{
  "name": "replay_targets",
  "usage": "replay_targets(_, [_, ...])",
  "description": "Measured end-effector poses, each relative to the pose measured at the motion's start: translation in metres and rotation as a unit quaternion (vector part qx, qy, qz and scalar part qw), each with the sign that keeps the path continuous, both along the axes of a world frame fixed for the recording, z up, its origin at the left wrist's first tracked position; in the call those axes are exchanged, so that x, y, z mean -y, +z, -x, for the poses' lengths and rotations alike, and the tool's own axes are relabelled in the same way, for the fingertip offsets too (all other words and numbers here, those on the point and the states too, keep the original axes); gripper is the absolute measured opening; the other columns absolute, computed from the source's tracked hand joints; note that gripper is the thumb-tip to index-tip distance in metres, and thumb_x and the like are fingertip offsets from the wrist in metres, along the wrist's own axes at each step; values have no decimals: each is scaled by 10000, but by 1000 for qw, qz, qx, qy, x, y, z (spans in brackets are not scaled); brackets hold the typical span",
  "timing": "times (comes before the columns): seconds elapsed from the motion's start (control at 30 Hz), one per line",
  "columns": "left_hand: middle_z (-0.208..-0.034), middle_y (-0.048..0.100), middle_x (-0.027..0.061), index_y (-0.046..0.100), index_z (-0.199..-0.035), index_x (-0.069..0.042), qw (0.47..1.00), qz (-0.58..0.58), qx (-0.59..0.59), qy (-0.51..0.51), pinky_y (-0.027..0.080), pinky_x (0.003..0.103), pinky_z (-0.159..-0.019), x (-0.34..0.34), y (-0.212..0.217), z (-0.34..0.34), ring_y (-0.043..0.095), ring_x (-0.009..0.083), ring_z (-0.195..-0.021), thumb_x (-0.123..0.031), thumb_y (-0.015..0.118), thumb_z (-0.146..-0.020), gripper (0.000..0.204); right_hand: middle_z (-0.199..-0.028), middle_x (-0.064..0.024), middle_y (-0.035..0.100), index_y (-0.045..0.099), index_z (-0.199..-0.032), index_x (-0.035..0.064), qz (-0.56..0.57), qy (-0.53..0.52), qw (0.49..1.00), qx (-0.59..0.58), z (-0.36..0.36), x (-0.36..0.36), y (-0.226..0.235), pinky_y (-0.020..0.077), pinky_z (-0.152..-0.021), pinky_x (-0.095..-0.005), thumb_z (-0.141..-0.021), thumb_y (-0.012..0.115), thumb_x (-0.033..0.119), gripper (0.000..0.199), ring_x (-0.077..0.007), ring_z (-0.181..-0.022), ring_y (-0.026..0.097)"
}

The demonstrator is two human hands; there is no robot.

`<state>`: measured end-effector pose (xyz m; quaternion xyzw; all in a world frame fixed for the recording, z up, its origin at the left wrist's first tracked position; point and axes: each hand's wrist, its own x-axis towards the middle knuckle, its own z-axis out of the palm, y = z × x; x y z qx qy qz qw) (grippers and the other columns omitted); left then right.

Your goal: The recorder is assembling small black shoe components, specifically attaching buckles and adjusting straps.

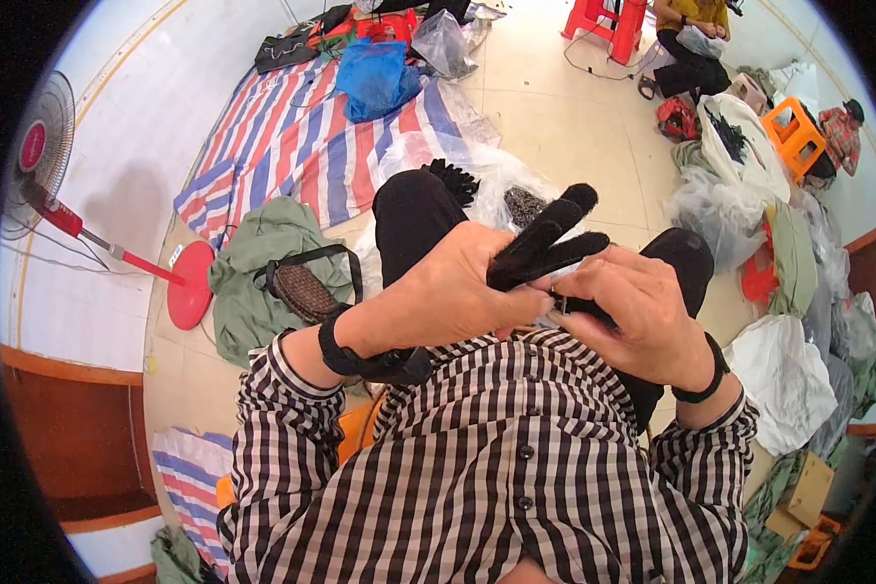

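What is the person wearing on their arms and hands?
Both arms wear long sleeves in a black-and-white check, cuffs pushed back at the wrists. The left hand has a black strap with a small black device around its wrist. The right hand has a thin black wristband. Fingers are bare.

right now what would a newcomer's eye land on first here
Dead centre, the left hand and right hand grip a black glove over the lap, its fingers sticking up. Behind it a striped tarp covers the floor, and a red standing fan leans at far left.
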<state>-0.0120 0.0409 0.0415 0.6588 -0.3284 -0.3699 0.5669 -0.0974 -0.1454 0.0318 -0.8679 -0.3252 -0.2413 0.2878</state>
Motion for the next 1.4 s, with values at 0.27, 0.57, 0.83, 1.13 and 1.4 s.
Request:
replay_targets(0.27, [-641, 583, 8, 595, -789, 1, 972, 50, 217, 70, 430, 236, -534, 3, -23, 9, 519, 57, -587, -34, 670, -702, 120, -740, -103, 577, 573, -876, 6, -30, -11, 998, -61, 2, 0, -1, 454, -581, -350, -676, 689, 48, 234, -266, -671, 570])
replay_targets(0.57, [-686, 595, -1, 598, -812, 11, 979, 57, 177, 82, 437, 212, -564, 6, -32, 10, 528, 47, -635, -29, 668, -703, 136, -851, -101, 632, 607, -986, 5, -139, 60, 961, -231, -1, 13, 1, 466, -664, -297, -736, 656, 52, 260, -208, -745, 606])
replay_targets(0.83, [-617, 555, -15, 586, -778, 19, 983, 50, 160, 75, 392, 210, -513, 12, -42, 9, 477, 16, -617, -35, 619, -737, 75, -726, 5, 583, 581, -871, 2, -268, 37, 878, -394, -6, 14, -15, 423, -627, -195, -810, 605, 22, 69, -42, -666, 523])
replay_targets(1.13, [-596, 577, 30, 573, -767, -30, 997, -12, -82, 6, 324, 185, -361, 7, -23, 7, 435, 37, -399, -98, 513, -852, 125, -614, -20, 542, 552, -775, -4, -227, -19, 907, -354, -2, 10, -13, 383, -532, -228, -783, 622, 14, 72, -70, -563, 487])
replay_targets(1.4, [-567, 557, 18, 569, -733, -45, 986, -53, -152, -41, 284, 187, -350, 5, -21, 3, 414, 33, -382, -142, 536, -853, 158, -622, -12, 536, 549, -785, 1, -240, 21, 894, -378, 1, 11, -18, 391, -545, -216, -785, 620, 20, 73, -61, -572, 483])
